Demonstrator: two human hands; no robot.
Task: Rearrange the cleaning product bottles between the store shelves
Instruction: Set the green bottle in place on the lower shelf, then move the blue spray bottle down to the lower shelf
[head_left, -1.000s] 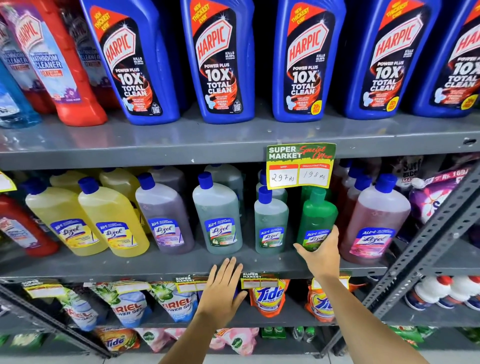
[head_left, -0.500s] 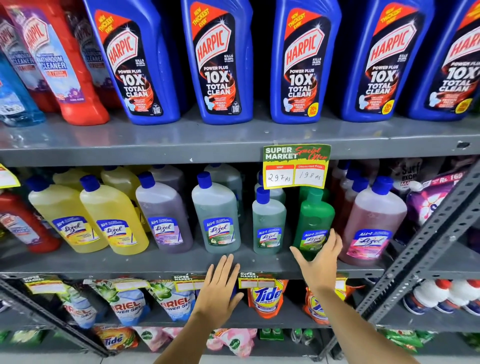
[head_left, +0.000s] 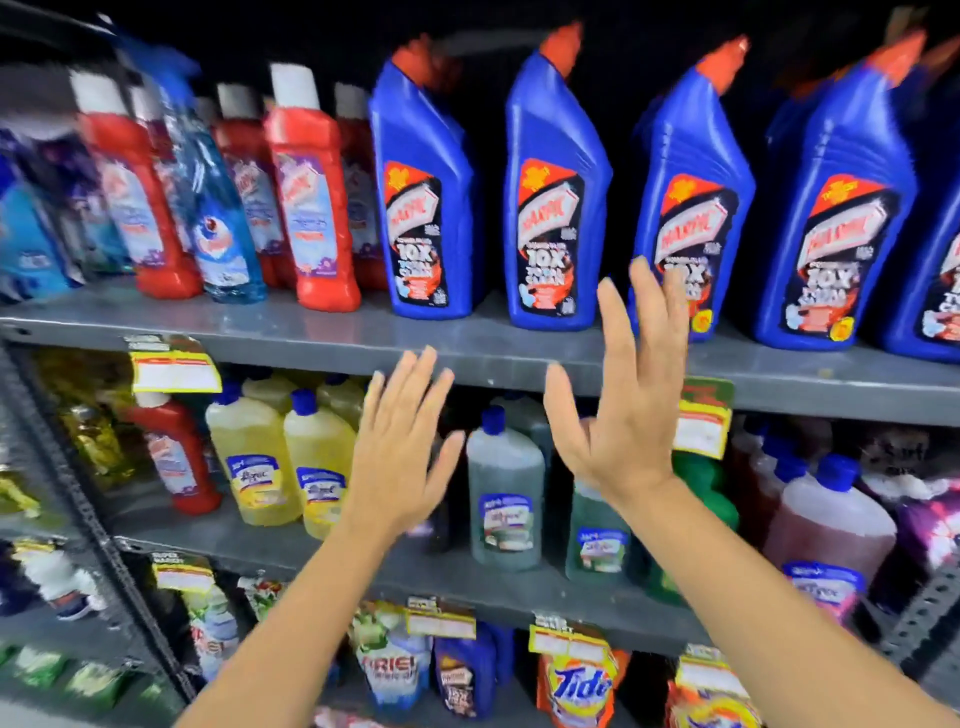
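Observation:
Blue Harpic bottles (head_left: 556, 208) with orange caps stand in a row on the upper grey shelf (head_left: 467, 348). To their left are red bathroom cleaner bottles (head_left: 311, 208). On the middle shelf stand yellow Lizol bottles (head_left: 319, 457), a grey-green bottle (head_left: 504, 499) and a pink bottle (head_left: 826, 530). My right hand (head_left: 628, 400) is raised with fingers spread, its tips in front of the third Harpic bottle (head_left: 696, 208). My left hand (head_left: 400, 452) is open at the upper shelf's front edge. Neither hand holds anything. The picture is motion-blurred.
A light blue spray bottle (head_left: 218, 223) leans among the red bottles. Yellow and green price tags (head_left: 174, 371) hang from the shelf edges. Detergent pouches (head_left: 576, 686) fill the bottom shelf. A perforated steel upright (head_left: 78, 493) runs down the left.
Both hands have risen from the middle shelf edge toward the upper shelf. The right hand has left the green bottle. The view has swung up and to the left.

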